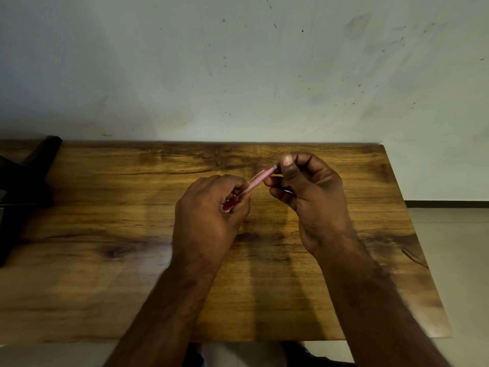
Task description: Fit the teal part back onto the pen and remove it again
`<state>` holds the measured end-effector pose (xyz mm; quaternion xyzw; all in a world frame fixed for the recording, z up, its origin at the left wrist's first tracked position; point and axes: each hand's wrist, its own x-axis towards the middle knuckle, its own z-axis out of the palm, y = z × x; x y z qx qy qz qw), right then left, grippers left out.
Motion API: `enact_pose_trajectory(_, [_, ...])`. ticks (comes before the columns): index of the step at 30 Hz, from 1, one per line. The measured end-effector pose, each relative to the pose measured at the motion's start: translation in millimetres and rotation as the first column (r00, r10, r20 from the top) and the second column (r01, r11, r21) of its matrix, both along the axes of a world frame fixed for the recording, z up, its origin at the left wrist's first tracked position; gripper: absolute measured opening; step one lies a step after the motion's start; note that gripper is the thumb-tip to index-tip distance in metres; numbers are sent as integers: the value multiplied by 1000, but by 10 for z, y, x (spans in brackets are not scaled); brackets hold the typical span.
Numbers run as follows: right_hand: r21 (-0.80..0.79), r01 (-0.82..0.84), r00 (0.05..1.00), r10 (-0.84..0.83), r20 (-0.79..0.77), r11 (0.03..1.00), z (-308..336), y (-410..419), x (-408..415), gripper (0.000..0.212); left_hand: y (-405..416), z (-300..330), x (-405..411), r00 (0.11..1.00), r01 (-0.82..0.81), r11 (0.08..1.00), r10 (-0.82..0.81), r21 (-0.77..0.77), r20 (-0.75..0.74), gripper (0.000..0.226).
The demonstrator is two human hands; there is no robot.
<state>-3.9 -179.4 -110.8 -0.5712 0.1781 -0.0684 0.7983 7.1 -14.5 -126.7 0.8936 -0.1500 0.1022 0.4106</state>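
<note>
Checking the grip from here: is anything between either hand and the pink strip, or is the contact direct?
Nothing visible. The left hand and right hand both pinch the pink strip directly, one at each end, above the wooden table. The black object sits far left.
</note>
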Motion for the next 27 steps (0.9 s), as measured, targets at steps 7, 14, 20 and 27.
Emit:
enact_pose_trajectory(7, [-20,-31,999,31,4,999,-11,1,4,9,28,0,14,1000,-3,1000,3,-19,15,21])
enact_pose_trajectory(14, [86,-53,998,55,-19,995,-32,-9,-2,8,48,15,32,1000,-10,1000,10,-1,20,21])
enact_pose_trajectory(20, [91,-65,998,66,-18,994,-65,-18,1,12,61,25,39,1000,-15,1000,15,-1,25,22])
enact_pose_trajectory(27, [51,-65,998,65,3,997,-98,-33,14,14,61,37,45,999,-8,1000,7,19,35,23])
